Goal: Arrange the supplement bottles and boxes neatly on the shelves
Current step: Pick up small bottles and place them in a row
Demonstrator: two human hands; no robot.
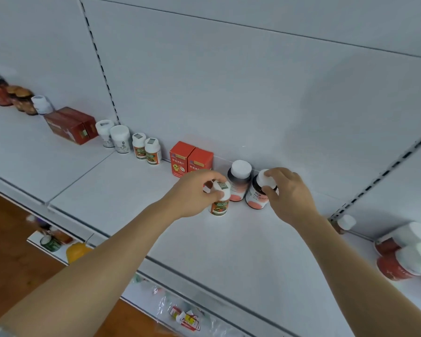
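Note:
My left hand [195,193] grips the white cap of a small white bottle with an orange and green label [219,206], standing on the white shelf [136,195]. My right hand [288,193] holds the white cap of a dark bottle with a pink label [257,197]. A matching dark bottle [238,182] stands between them against the back wall. Two orange boxes [191,159] stand just left of it, partly hidden by my left hand.
Further left along the back wall stand two small orange-label bottles [147,149], two white bottles [113,136], a dark red box [71,125] and several jars. Red bottles with white caps [404,254] lie at the right. A lower shelf [180,317] holds packets.

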